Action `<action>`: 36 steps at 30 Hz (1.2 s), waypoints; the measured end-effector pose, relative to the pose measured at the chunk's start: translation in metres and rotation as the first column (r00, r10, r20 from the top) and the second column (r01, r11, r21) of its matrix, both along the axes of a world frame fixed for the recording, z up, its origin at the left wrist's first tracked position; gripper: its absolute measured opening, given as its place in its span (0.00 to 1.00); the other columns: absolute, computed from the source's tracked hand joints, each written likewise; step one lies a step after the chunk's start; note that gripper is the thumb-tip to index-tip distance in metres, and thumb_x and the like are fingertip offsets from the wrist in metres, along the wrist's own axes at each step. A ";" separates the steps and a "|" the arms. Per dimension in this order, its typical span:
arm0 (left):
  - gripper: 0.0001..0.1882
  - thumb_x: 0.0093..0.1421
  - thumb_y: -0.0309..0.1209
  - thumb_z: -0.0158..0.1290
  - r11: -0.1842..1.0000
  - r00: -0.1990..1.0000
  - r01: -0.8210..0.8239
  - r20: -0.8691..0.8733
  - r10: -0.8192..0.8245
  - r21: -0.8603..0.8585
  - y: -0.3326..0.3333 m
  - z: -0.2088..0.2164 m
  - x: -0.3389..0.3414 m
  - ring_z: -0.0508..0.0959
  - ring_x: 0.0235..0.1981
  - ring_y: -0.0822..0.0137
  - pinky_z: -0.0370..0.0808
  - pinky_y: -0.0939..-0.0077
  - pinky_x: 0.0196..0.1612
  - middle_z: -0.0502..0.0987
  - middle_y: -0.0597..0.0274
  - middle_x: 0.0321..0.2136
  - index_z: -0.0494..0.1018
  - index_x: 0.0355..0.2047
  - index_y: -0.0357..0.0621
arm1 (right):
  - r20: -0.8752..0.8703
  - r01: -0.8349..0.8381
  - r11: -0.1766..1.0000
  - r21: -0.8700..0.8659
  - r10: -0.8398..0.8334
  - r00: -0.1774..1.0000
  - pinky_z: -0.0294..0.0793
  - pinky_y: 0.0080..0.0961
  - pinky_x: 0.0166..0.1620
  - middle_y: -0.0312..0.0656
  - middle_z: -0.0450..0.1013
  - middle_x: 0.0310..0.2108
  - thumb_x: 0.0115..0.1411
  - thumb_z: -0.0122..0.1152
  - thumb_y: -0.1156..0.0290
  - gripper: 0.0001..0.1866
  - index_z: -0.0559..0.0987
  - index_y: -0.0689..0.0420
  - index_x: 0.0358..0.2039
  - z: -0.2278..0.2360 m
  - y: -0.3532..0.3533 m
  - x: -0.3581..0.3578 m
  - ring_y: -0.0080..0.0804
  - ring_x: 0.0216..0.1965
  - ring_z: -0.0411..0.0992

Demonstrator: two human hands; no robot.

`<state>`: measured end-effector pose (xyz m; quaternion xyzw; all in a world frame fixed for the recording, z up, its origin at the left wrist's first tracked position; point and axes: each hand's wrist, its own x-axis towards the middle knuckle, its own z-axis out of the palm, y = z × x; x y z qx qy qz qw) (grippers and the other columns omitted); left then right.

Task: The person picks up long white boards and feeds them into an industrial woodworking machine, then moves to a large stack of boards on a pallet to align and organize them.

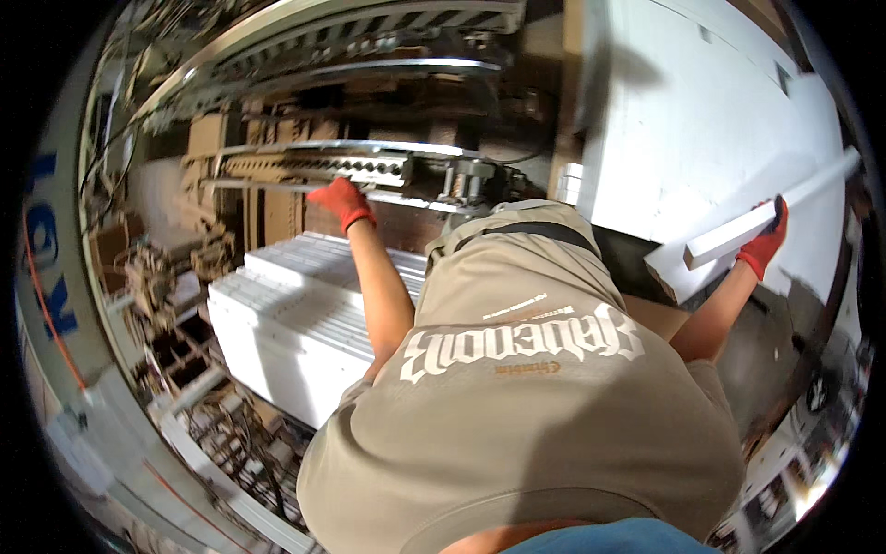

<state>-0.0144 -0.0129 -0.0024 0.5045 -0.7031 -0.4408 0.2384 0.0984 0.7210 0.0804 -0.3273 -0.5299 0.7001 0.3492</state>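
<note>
My right hand [766,242], in a red glove, is closed around a long narrow white board [732,233] at the far right. The board is held tilted over a white surface [683,120]. On the left, my left hand [343,203], also red-gloved, has its fingers reaching leftward and holds nothing that I can see. It is beside a metal machine rail [314,168] with a row of dark round holes; contact with the rail is unclear. Below that hand lies a stack of white boards [277,337], laid side by side in rows.
More metal rails [369,66] of the machine run across the top. Cables and machine parts [245,434] fill the lower left, next to a pale machine housing [65,332]. A brown edge strip [570,74] separates the machine from the white surface.
</note>
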 end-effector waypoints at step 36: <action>0.22 0.61 0.51 0.49 0.815 0.893 0.097 -0.411 0.182 0.572 -0.023 -0.019 -0.194 0.71 0.35 0.56 0.68 0.54 0.37 0.74 0.58 0.34 0.70 0.41 0.45 | 0.056 -0.242 0.970 -0.006 0.242 0.969 0.72 0.33 0.37 0.40 0.72 0.40 0.62 0.48 0.60 0.16 0.72 0.55 0.47 -0.001 -0.225 -0.098 0.34 0.37 0.72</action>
